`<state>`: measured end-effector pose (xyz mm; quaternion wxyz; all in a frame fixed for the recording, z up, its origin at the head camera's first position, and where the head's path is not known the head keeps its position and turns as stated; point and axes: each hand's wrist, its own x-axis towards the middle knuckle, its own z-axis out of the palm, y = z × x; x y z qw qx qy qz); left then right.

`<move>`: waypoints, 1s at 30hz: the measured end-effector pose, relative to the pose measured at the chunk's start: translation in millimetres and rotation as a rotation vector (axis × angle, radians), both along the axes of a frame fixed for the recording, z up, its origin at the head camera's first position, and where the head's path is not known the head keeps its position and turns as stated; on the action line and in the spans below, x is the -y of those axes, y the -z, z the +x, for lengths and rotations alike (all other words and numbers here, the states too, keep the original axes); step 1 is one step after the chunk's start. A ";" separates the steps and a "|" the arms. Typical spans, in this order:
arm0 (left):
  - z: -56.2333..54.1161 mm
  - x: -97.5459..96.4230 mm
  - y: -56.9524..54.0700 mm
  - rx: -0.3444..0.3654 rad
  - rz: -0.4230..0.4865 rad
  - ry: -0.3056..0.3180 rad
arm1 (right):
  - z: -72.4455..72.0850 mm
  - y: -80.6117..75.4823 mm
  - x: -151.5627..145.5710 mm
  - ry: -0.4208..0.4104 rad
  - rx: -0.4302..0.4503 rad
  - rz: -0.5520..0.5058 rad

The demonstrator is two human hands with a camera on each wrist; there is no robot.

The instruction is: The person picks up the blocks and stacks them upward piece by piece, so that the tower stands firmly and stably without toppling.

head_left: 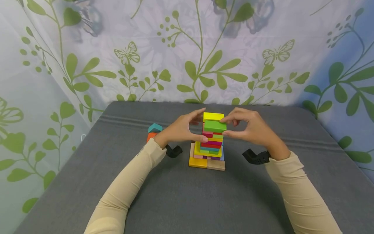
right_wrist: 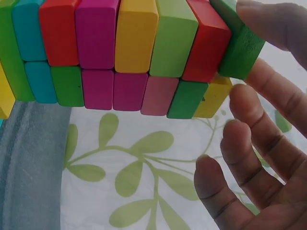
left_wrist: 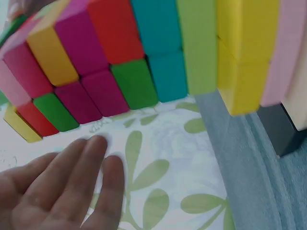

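A tower of colored wooden blocks (head_left: 211, 143) stands upright on the table, two stacks of flat blocks deep on its upper part. On the top front lies a green block (head_left: 215, 125), beside a yellow block (head_left: 213, 116) behind it. My right hand (head_left: 248, 125) pinches the green block's right end between thumb and forefinger; its other fingers spread off the tower in the right wrist view. My left hand (head_left: 185, 126) is held around the tower's left side, thumb near the front. Its fingers (left_wrist: 72, 182) look relaxed and apart from the blocks in the left wrist view.
Left of the tower, partly behind my left wrist, sit a teal triangular block (head_left: 155, 127) and an orange block (head_left: 151, 136). Flat yellow and plain wood blocks (head_left: 216, 164) form the tower's base. A grey-covered table (head_left: 181, 201) meets a leaf-patterned curtain (head_left: 163, 65).
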<state>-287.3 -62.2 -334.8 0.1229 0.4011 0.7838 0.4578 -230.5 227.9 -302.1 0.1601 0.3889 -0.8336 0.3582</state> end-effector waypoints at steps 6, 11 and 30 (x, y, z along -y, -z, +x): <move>4.2 0.7 -1.8 -0.106 0.157 -0.021 | -1.4 1.7 4.6 0.007 -0.001 -0.014; 7.8 -2.8 -3.5 -0.128 0.169 -0.052 | -2.1 2.5 4.1 0.036 0.048 -0.027; 6.5 6.0 -5.2 -0.092 0.152 -0.038 | -8.6 10.9 1.0 0.047 0.364 -0.040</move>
